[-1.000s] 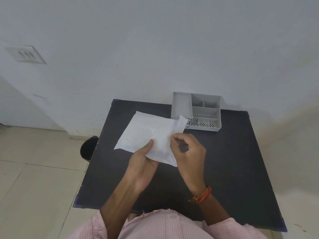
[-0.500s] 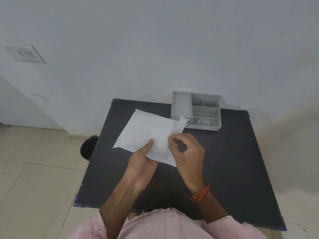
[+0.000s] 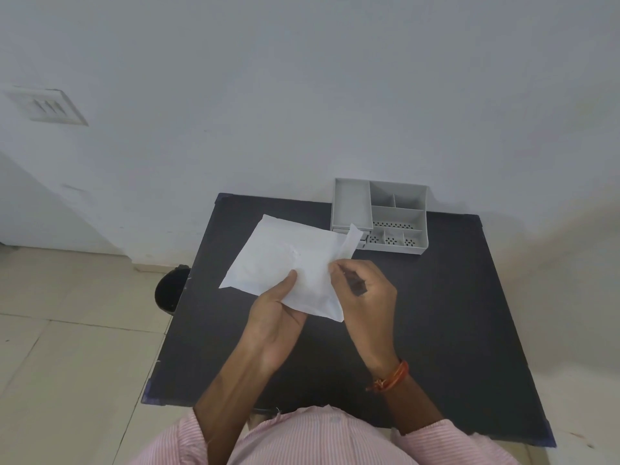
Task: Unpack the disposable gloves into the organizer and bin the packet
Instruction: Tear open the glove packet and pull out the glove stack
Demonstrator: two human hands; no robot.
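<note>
A flat white glove packet (image 3: 281, 260) is held above the black table (image 3: 453, 313). My left hand (image 3: 278, 313) grips its near edge, thumb on top. My right hand (image 3: 362, 290) pinches the packet's right edge, where a torn strip sticks up at the far corner. The gloves inside are hidden. A grey compartmented organizer (image 3: 380, 214) stands at the table's far edge, just beyond the packet, with nothing visible in its compartments.
A black round bin (image 3: 169, 288) stands on the tiled floor by the table's left edge. A white wall runs right behind the table, with a switch plate (image 3: 47, 107) at the far left.
My right hand's fingers have shifted slightly left along the packet's right edge. The packet and my left hand stay almost still.
</note>
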